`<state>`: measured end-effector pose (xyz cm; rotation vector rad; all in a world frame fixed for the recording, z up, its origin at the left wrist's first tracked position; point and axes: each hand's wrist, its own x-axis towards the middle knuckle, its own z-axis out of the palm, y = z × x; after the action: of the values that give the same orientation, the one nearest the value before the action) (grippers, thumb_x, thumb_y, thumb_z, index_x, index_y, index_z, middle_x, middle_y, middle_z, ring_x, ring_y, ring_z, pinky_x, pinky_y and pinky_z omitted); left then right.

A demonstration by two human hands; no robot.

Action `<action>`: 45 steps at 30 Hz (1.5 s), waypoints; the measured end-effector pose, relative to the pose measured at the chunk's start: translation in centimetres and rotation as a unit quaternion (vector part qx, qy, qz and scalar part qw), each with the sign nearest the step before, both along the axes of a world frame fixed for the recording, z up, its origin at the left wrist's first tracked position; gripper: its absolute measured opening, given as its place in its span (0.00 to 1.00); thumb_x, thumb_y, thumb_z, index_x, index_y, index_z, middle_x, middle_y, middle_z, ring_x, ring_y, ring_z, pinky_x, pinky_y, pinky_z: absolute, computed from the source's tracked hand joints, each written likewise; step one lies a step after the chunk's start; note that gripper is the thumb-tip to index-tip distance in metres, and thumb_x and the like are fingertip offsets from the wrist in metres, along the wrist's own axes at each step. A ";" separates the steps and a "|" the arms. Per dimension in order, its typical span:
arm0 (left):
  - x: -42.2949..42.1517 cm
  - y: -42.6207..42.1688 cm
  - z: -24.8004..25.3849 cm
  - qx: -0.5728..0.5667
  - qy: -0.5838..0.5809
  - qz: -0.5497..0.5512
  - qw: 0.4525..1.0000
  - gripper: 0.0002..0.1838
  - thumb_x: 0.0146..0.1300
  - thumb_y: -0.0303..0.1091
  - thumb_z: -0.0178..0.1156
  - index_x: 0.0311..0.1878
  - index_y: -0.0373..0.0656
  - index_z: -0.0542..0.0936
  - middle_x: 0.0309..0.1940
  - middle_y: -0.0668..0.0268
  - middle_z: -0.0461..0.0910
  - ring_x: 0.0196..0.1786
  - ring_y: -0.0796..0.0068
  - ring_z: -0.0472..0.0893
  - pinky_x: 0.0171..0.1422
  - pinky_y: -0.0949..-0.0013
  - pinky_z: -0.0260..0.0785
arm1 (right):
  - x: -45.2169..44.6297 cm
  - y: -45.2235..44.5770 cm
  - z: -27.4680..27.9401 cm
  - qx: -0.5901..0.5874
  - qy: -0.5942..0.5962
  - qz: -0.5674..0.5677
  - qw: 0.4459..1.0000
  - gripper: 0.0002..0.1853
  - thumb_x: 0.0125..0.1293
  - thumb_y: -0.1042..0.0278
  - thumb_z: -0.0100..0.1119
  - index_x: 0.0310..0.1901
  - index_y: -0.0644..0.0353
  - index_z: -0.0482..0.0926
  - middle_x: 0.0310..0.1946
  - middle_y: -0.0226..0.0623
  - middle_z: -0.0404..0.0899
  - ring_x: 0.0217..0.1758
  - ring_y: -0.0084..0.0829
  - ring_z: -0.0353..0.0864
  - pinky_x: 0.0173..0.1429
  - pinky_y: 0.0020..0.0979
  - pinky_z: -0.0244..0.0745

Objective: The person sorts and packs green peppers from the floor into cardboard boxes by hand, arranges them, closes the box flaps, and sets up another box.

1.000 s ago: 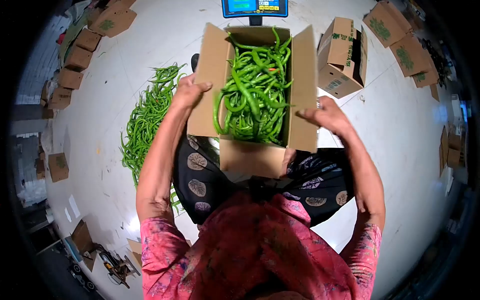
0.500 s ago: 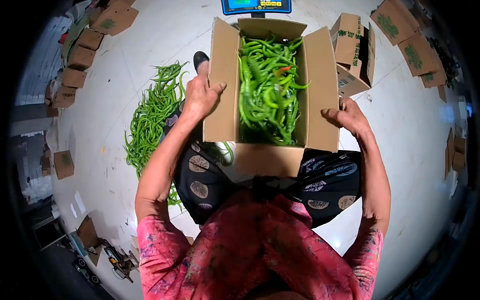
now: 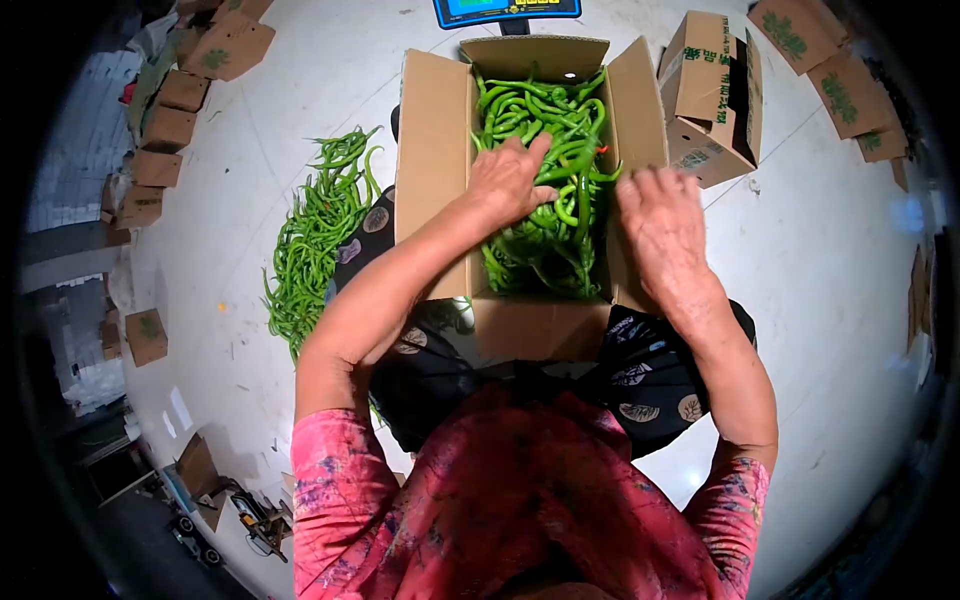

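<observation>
An open cardboard box full of long green peppers stands in front of me, its flaps spread. Inside it, my left hand rests on the peppers with its fingers apart; whether it grips one is hidden. At the right flap is my right hand, slightly blurred, its fingers bent over the flap's face and nothing visible in them. A red bit shows among the peppers near the box's right side.
A heap of green peppers lies on the floor at the left. Beyond the box is a scale display. Another cardboard box stands at the back right. More cartons line both sides.
My left hand has let go of the left flap and moved onto the peppers. My right hand has shifted up and left along the right flap, its thumb no longer gripping the flap.
</observation>
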<state>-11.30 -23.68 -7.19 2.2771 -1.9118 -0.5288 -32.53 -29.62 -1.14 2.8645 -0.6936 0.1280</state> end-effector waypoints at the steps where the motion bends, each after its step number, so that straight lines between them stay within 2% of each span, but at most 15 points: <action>1: -0.3 -0.3 1.0 0.048 0.049 0.021 0.997 0.40 0.56 0.46 0.70 0.70 0.48 0.63 0.48 0.47 0.80 0.52 0.52 0.81 0.55 0.50 0.74 | 0.1 0.3 -0.1 0.096 -0.013 0.019 0.995 0.16 0.52 0.76 0.61 0.45 0.65 0.79 0.40 0.44 0.76 0.52 0.41 0.74 0.57 0.38 0.68; 5: -0.5 1.7 -2.0 0.030 0.123 -0.020 0.992 0.36 0.54 0.35 0.69 0.68 0.51 0.67 0.50 0.54 0.82 0.48 0.55 0.83 0.53 0.56 0.77 | -0.1 1.2 -2.6 0.321 -0.021 -0.043 0.946 0.14 0.57 0.75 0.57 0.46 0.64 0.79 0.40 0.47 0.76 0.52 0.44 0.75 0.56 0.41 0.71; 10: 4.0 1.4 0.8 -0.100 0.297 0.236 0.920 0.36 0.54 0.27 0.64 0.69 0.39 0.68 0.49 0.58 0.82 0.48 0.67 0.81 0.53 0.66 0.74 | -0.4 0.6 -3.4 0.270 -0.036 0.038 0.962 0.14 0.60 0.74 0.56 0.49 0.60 0.77 0.47 0.48 0.74 0.53 0.48 0.75 0.55 0.45 0.73; 16: 1.8 2.7 8.6 -0.166 0.483 0.215 0.833 0.33 0.55 0.27 0.64 0.66 0.37 0.70 0.42 0.63 0.81 0.35 0.77 0.76 0.46 0.73 0.71 | 0.1 -0.3 -3.6 0.333 -0.036 0.024 0.942 0.21 0.58 0.75 0.58 0.55 0.55 0.75 0.50 0.49 0.73 0.55 0.50 0.76 0.56 0.46 0.75; 20: 1.5 2.1 7.4 -0.219 0.647 0.257 0.684 0.19 0.60 0.22 0.59 0.55 0.37 0.71 0.35 0.65 0.77 0.33 0.81 0.74 0.38 0.78 0.69 | 2.0 -0.1 -3.0 0.377 0.025 -0.006 0.926 0.28 0.59 0.69 0.65 0.63 0.50 0.71 0.63 0.53 0.67 0.65 0.52 0.70 0.65 0.45 0.70; 22: 1.1 2.1 8.9 -0.228 0.670 0.231 0.668 0.21 0.60 0.23 0.61 0.56 0.37 0.69 0.37 0.64 0.77 0.34 0.80 0.76 0.38 0.78 0.72 | 2.3 0.3 -4.1 0.332 -0.024 0.053 0.941 0.27 0.60 0.76 0.56 0.63 0.50 0.71 0.60 0.53 0.70 0.61 0.52 0.73 0.62 0.45 0.72; 26: -0.5 1.2 9.1 -0.202 0.608 0.230 0.732 0.32 0.59 0.28 0.66 0.66 0.33 0.66 0.41 0.59 0.80 0.41 0.72 0.79 0.49 0.71 0.76 | 2.7 0.5 -5.3 0.240 0.001 0.067 0.968 0.27 0.59 0.81 0.48 0.63 0.52 0.71 0.60 0.53 0.69 0.59 0.52 0.75 0.62 0.46 0.72; 27: 0.0 1.0 6.1 -0.203 0.578 0.253 0.749 0.37 0.59 0.32 0.68 0.68 0.31 0.64 0.48 0.52 0.79 0.51 0.66 0.79 0.57 0.69 0.74 | 2.8 0.3 -4.6 0.206 0.037 0.068 0.976 0.24 0.61 0.81 0.48 0.60 0.56 0.73 0.56 0.53 0.73 0.58 0.51 0.76 0.59 0.46 0.75; 28: 0.6 1.1 4.2 -0.167 0.472 0.255 0.827 0.36 0.60 0.32 0.65 0.69 0.31 0.63 0.54 0.50 0.77 0.56 0.64 0.77 0.61 0.68 0.72 | 3.3 -0.2 -3.8 0.222 0.078 0.036 0.971 0.22 0.62 0.80 0.47 0.59 0.57 0.74 0.54 0.54 0.74 0.58 0.51 0.76 0.57 0.45 0.77; 30: 1.5 2.6 1.0 -0.106 0.436 0.251 0.858 0.34 0.61 0.31 0.63 0.69 0.33 0.64 0.56 0.52 0.77 0.56 0.65 0.77 0.60 0.68 0.72 | 4.3 -1.5 -2.5 0.253 0.161 -0.027 0.954 0.19 0.64 0.79 0.47 0.56 0.59 0.76 0.49 0.54 0.77 0.58 0.50 0.77 0.54 0.43 0.79; 32: 1.2 4.5 -0.1 -0.097 0.462 0.267 0.840 0.31 0.61 0.30 0.62 0.67 0.35 0.67 0.53 0.56 0.78 0.53 0.66 0.78 0.57 0.69 0.73 | 3.5 -2.0 -3.0 0.202 0.023 -0.063 0.977 0.16 0.62 0.83 0.50 0.50 0.62 0.79 0.41 0.49 0.80 0.45 0.44 0.82 0.49 0.43 0.82; 37: -0.3 6.3 -1.1 -0.040 0.543 0.252 0.800 0.18 0.62 0.31 0.64 0.53 0.38 0.75 0.31 0.73 0.73 0.35 0.83 0.73 0.39 0.75 0.69 | 4.3 -2.7 -3.8 0.329 -0.164 0.013 0.930 0.13 0.56 0.86 0.52 0.42 0.62 0.80 0.38 0.51 0.80 0.44 0.49 0.83 0.49 0.46 0.81; 40: 0.4 5.5 -0.9 -0.029 0.471 0.166 0.866 0.16 0.62 0.31 0.64 0.51 0.39 0.75 0.27 0.74 0.72 0.31 0.83 0.73 0.34 0.76 0.66 | 4.7 -2.1 -4.5 0.358 -0.023 -0.028 0.933 0.13 0.54 0.85 0.54 0.41 0.62 0.80 0.40 0.48 0.81 0.45 0.48 0.84 0.49 0.44 0.81; 44: -1.3 6.5 0.5 0.067 0.544 0.180 0.817 0.21 0.61 0.28 0.63 0.56 0.34 0.74 0.22 0.73 0.71 0.25 0.83 0.71 0.29 0.76 0.64 | 4.2 -3.6 -5.0 0.340 -0.042 -0.049 0.938 0.15 0.50 0.86 0.55 0.40 0.60 0.78 0.38 0.49 0.81 0.43 0.52 0.81 0.48 0.47 0.76; 45: -0.4 6.3 0.2 0.123 0.528 0.128 0.830 0.30 0.61 0.27 0.63 0.66 0.29 0.67 0.22 0.72 0.71 0.25 0.82 0.72 0.29 0.75 0.66 | 4.1 -3.6 -4.2 0.333 -0.064 -0.078 0.937 0.15 0.49 0.87 0.55 0.40 0.61 0.78 0.38 0.49 0.81 0.43 0.52 0.81 0.48 0.47 0.76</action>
<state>-11.69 -17.42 -6.98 1.6366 -0.9871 -1.6152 -28.41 -33.25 -5.38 3.4370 -1.1805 0.0636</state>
